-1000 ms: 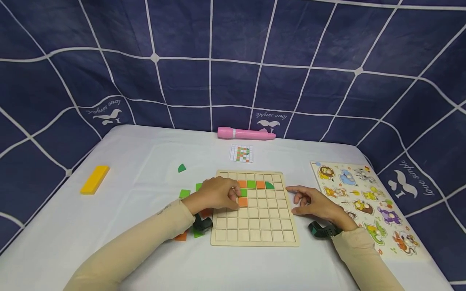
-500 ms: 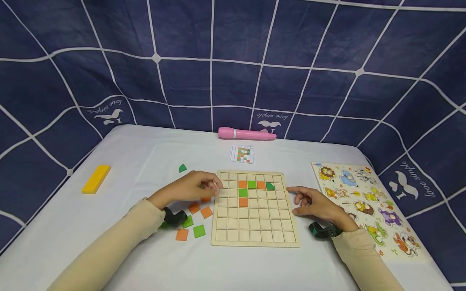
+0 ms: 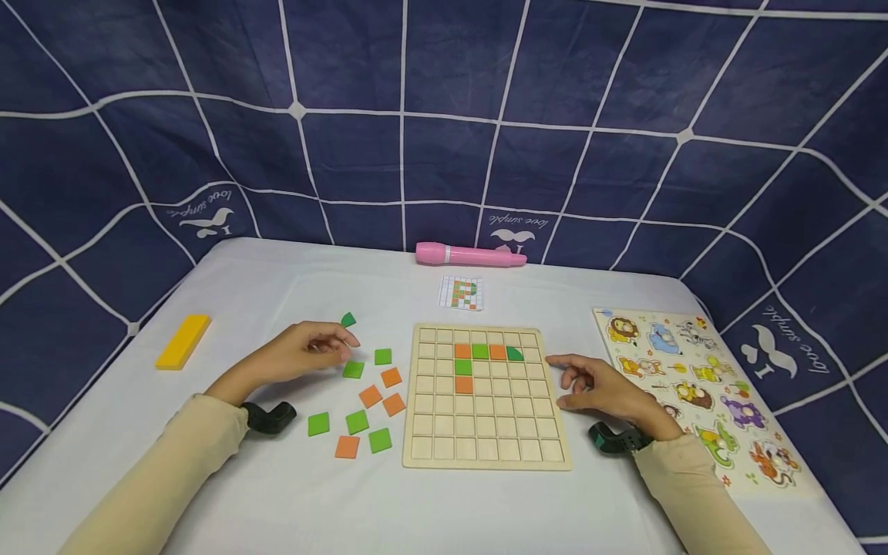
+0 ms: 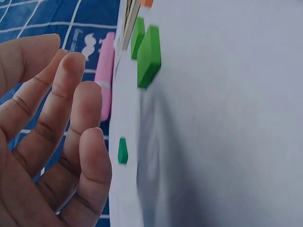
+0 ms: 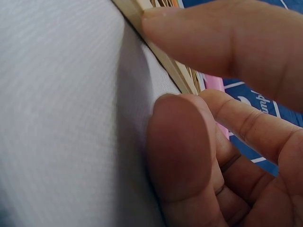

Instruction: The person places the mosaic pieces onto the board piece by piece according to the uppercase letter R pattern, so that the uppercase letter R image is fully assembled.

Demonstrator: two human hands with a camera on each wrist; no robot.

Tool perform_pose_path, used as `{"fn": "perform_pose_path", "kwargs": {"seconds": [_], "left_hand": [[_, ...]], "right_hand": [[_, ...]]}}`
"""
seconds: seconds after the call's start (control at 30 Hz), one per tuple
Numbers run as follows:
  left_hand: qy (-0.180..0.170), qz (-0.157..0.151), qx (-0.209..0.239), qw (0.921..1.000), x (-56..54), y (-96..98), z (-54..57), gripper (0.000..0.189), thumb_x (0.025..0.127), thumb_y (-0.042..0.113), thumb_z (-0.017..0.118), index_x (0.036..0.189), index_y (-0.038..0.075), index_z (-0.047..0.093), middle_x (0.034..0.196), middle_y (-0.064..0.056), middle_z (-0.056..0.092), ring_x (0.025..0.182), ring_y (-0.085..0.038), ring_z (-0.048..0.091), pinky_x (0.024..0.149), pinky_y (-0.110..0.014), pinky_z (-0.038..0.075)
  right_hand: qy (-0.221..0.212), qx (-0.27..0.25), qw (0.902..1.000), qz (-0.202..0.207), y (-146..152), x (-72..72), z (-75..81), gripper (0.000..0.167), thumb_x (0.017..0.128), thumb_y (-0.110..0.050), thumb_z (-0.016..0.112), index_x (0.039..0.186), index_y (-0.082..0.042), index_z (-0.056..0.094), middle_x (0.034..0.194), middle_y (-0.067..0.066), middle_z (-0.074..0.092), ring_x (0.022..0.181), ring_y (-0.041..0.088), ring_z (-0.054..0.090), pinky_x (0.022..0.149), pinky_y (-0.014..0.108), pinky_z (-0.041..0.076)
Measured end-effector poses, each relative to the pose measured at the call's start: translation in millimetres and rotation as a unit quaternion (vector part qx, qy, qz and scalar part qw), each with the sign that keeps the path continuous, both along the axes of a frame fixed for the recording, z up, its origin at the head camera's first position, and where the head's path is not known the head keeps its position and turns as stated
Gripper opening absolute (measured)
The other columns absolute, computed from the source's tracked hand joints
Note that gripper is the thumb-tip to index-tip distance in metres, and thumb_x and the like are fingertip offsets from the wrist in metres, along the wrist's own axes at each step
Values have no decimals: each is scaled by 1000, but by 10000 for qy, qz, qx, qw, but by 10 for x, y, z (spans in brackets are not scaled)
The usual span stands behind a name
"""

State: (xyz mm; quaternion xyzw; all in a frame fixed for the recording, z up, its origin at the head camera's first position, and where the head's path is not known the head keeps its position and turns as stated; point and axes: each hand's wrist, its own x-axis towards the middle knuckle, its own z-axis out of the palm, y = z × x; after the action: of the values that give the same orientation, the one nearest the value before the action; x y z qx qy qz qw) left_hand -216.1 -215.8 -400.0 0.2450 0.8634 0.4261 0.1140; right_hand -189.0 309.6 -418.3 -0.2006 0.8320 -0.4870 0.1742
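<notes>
My left hand hovers over the cloth left of the loose tiles, fingers loosely bent and nothing between them, as the left wrist view confirms. Close to its fingertips lie a green square tile and a dark green quarter-round piece. More green tiles and orange tiles are scattered nearby. The wooden grid board carries a row of orange, green, orange and quarter-round pieces, with a green and an orange tile below its left end. My right hand rests by the board's right edge, thumb touching it.
Behind the board lies a pattern card with a coloured grid figure. A pink pen-shaped object sits farther back. An animal puzzle board is at the right, partly under the right forearm; a yellow block is at the left.
My left hand has let go of the orange tile on the board and moved left, off the board and past the loose tiles. The right hand has stayed in place.
</notes>
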Motion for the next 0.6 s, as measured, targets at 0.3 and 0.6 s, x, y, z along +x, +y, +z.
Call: {"fn": "perform_pose_path", "kwargs": {"seconds": [0.3,0.6], "left_hand": [[-36,111,57,9999,12,-77,18,23,103,12,74,123,1,76,99,-1,72,87,-16,59,78,-25,49],[-251,-155,86,9995,-32,-64,-53,27,102,9,74,127,-3,72,105,-5,75,89,-15,61,81,-24,51]], "right_hand": [[-13,-24,10000,-26,-2,6,3,70,88,3,82,147,20,49,100,10,57,78,11,52,68,22,45],[9,-66,10000,2,-1,2,-8,70,88,3,82,147,20,48,100,10,58,77,11,52,68,22,45]]}}
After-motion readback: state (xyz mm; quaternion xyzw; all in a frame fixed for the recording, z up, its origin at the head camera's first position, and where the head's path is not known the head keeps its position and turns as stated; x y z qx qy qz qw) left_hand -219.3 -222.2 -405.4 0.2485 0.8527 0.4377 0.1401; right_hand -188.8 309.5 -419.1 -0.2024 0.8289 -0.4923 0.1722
